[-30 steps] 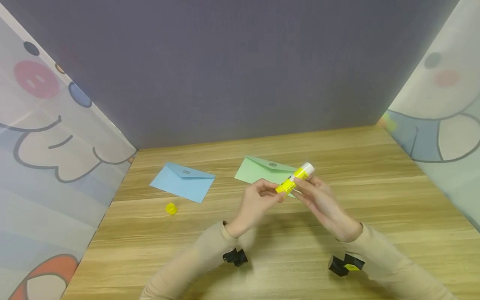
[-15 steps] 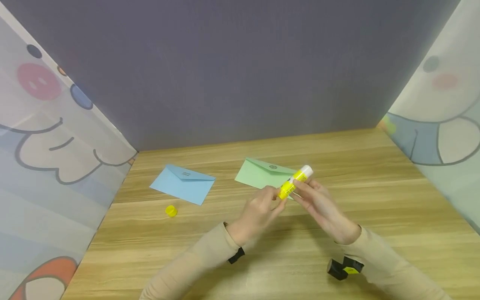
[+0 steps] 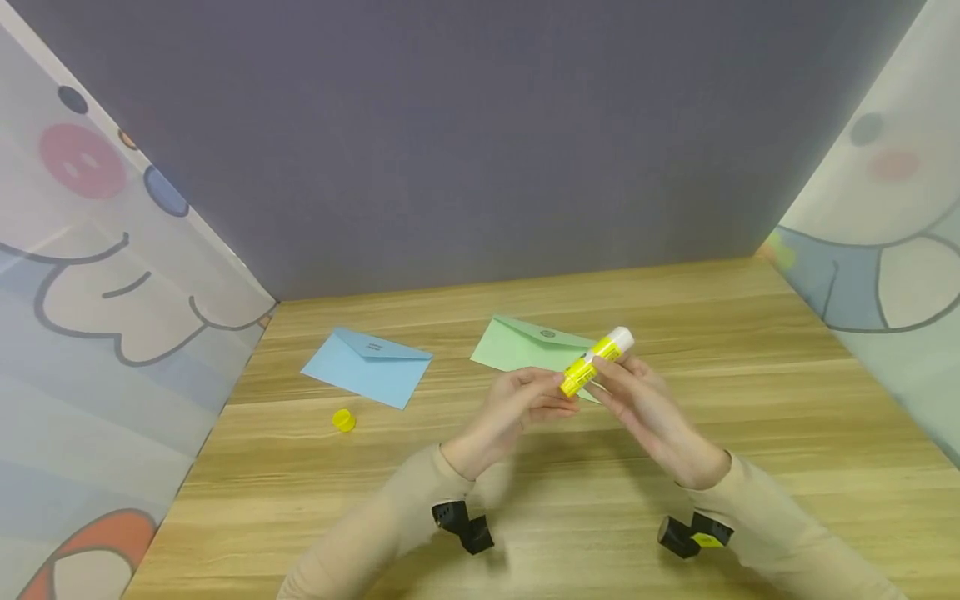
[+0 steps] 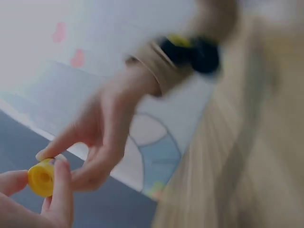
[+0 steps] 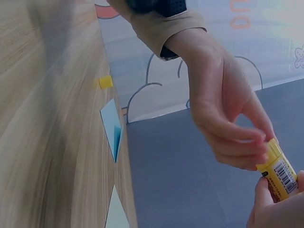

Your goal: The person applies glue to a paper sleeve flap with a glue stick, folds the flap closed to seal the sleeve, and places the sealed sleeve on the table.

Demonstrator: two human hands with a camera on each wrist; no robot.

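Observation:
A yellow glue stick with a white upper end is held slanting above the table, between both hands. My right hand grips its tube about the middle. At the lower end, my left hand pinches the yellow base with thumb and fingertips; the left wrist view shows the round base of the glue stick end-on. In the right wrist view a barcode is visible on the glue stick. Beneath the hands lies a green envelope, partly hidden by them and the glue stick.
A blue envelope lies to the left on the wooden table. Nearer the front is a small yellow cap. A dark grey panel closes off the back, and cartoon-printed sheets line both sides.
The right hand keeps its grip, with the glue stick shifting only slightly. My left hand turned at the base, its fingers curling over and then back to a flatter pose. Envelopes and cap stayed put.

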